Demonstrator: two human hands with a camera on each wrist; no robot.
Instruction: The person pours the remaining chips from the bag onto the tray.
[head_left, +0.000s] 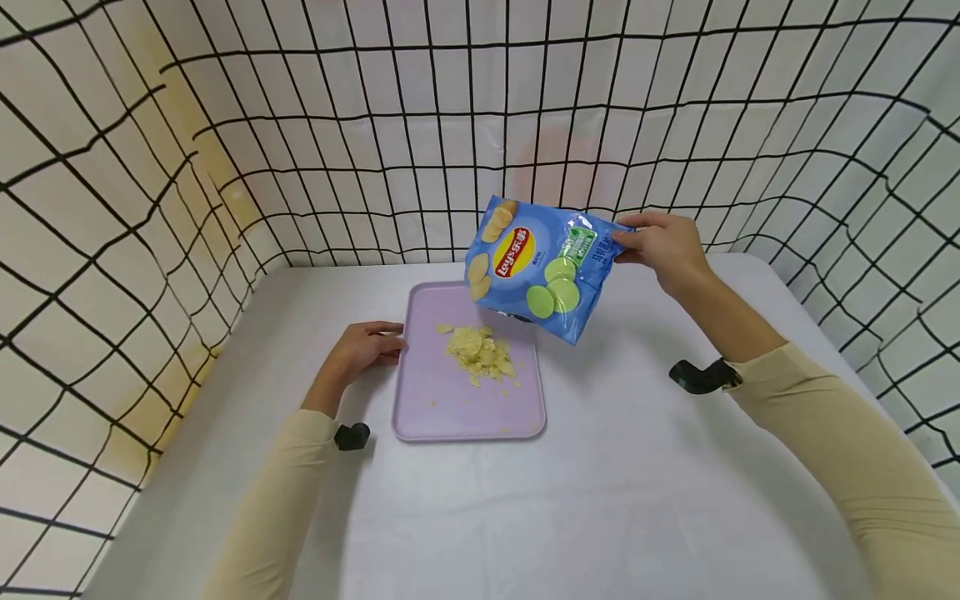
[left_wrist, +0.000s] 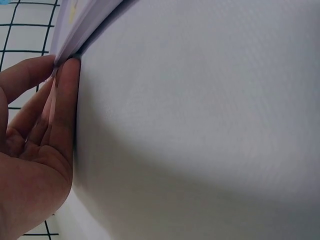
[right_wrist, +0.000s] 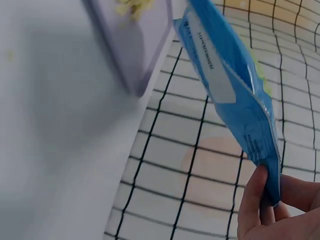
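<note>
In the head view, a pale purple tray [head_left: 465, 421] lies on the table with a heap of broken potato chips [head_left: 480, 352] on it. My left hand [head_left: 360, 354] is at the tray's left edge, thumb and fingertips pinching the rim from both sides in the left wrist view. Above the tray's far right corner my right hand [head_left: 663, 246] holds a blue Lay's chip bag [head_left: 540, 258] by one end. The bag tilts down to the left, its printed front turned up. From the right wrist camera, thumb and fingers [right_wrist: 252, 202] squeeze the bag's narrowed end.
A black wire grid [head_left: 480, 108] stands behind and at both sides of the white-covered table [head_left: 600, 500]. Small crumbs [head_left: 432, 403] lie scattered on the tray. Dark wrist mounts [head_left: 705, 377] stick out from both sleeves.
</note>
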